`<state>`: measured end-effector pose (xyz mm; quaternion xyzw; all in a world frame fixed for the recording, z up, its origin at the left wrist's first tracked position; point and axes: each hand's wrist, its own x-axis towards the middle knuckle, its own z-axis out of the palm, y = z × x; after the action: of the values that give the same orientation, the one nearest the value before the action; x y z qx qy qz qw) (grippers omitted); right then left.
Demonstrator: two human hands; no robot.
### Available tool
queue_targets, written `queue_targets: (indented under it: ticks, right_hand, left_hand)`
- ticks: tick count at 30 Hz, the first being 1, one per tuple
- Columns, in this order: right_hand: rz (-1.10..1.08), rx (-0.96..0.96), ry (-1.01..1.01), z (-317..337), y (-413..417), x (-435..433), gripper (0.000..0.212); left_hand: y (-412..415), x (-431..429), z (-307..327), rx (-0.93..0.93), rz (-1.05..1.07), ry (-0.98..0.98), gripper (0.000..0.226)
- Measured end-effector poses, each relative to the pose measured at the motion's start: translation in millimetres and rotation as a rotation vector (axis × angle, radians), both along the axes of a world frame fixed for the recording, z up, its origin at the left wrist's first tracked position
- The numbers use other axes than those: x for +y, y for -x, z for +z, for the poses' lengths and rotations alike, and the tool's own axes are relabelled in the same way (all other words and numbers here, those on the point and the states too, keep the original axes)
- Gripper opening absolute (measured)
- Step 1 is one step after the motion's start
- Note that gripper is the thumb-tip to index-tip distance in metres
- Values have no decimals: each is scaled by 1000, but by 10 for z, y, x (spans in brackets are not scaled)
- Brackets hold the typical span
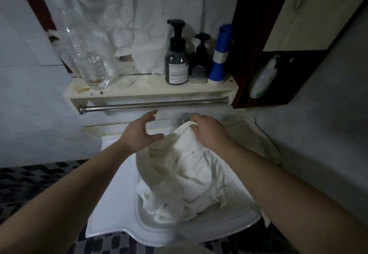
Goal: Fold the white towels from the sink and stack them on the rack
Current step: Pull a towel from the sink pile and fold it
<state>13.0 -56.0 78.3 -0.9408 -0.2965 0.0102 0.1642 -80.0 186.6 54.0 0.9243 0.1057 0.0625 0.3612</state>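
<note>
right hand [211,132]: fingers curled, pinching top edge of towel [185,174] | left hand [142,132]: fingers spread, holding nothing, just beside that edge | towel: heaped in sink [119,224], top raised | step: likely lifting out | next: left hand takes a second corner | rack [151,94]: above sink

Below the towel bar [153,103] bare wall leaves room; farther down, heaped white towels [183,174] fill the sink [111,224]. Above it, pump bottles [176,62] and a clear bottle [93,68] crowd the shelf [139,92].
</note>
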Motion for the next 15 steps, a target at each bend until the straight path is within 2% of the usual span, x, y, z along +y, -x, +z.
queue_targets:
  ticks: [2, 5, 6, 8, 10, 13, 15]
  right_hand:
    - [83, -62, -78, 126, 101, 168, 18]
    - [168, -90, -93, 268, 193, 338, 17]
    - [182, -97, -73, 289, 201, 347, 17]
    - [168, -100, -3, 276, 184, 298, 15]
    - [90, -62, 111, 196, 142, 196, 24]
    - [-92, 38, 247, 40, 72, -32, 26]
    - [-181, 73, 282, -26, 11, -198, 25]
  left_hand:
    - [-57, -225, 113, -56, -121, 14, 80]
    - [-147, -395, 204, -214, -174, -9, 29]
    - [-173, -390, 218, -213, -158, -19, 21]
    - [-206, -317, 210, -140, -109, -67, 17]
    - [-209, -183, 166, -102, -22, -122, 21]
    - [-172, 111, 71, -125, 174, -150, 24]
    - [-113, 348, -21, -72, 327, -156, 26]
